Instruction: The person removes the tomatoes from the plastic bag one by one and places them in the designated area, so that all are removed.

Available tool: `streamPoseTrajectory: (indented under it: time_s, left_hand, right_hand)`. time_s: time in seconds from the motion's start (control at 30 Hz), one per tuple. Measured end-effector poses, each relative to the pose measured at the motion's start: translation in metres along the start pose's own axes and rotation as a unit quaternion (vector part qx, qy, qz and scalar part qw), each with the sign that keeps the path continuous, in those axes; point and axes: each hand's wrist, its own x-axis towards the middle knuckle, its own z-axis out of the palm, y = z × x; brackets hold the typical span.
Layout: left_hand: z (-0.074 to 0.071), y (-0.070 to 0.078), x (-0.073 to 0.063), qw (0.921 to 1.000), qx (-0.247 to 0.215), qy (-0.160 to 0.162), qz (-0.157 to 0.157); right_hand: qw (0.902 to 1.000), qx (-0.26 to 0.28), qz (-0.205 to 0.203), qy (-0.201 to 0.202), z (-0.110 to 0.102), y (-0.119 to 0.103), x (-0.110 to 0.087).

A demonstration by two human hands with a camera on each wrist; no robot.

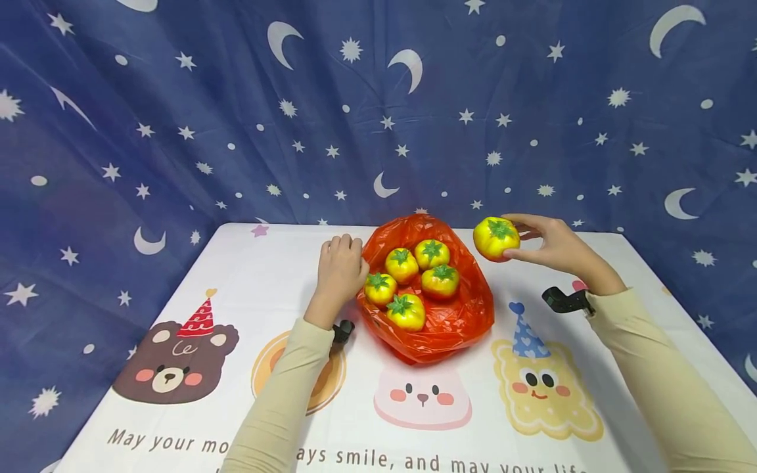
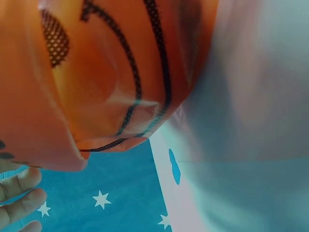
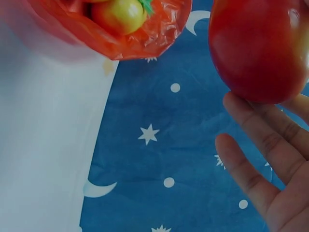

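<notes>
A red plastic bag (image 1: 452, 322) stands with its mouth wide on the table, and several yellow-and-red tomatoes (image 1: 440, 282) with green leafy tops lie inside. My left hand (image 1: 342, 268) holds the bag's left rim with curled fingers; in the left wrist view its fingertips (image 2: 30, 199) show beside the bag's edge. To the right of the bag, above the table's far edge, my right hand (image 1: 547, 244) grips another tomato (image 1: 495, 238) between thumb and fingers. That tomato's red underside (image 3: 260, 53) fills the upper right of the right wrist view.
A white tablecloth (image 1: 195, 289) printed with cartoon figures and lettering covers the table. Behind it hangs a blue curtain (image 1: 331, 98) with moons and stars. Black wrist-camera mounts, such as the right one (image 1: 564, 300), stick out by both sleeves.
</notes>
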Motion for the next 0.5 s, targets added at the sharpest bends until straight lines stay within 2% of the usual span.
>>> streamPoseTrajectory:
  time_s: [0.2,0.5]
  left_hand:
    - [0.000,-0.001,0.001,0.9999,0.002,0.009,0.005]
    - [-0.001,-0.001,0.001,0.9999,0.007,-0.014,-0.003]
  right_hand:
    - [0.9997,0.005,0.021,0.013,-0.003,0.004,0.007]
    - [0.9991,0.011,0.033,0.025,-0.007,0.012,0.018]
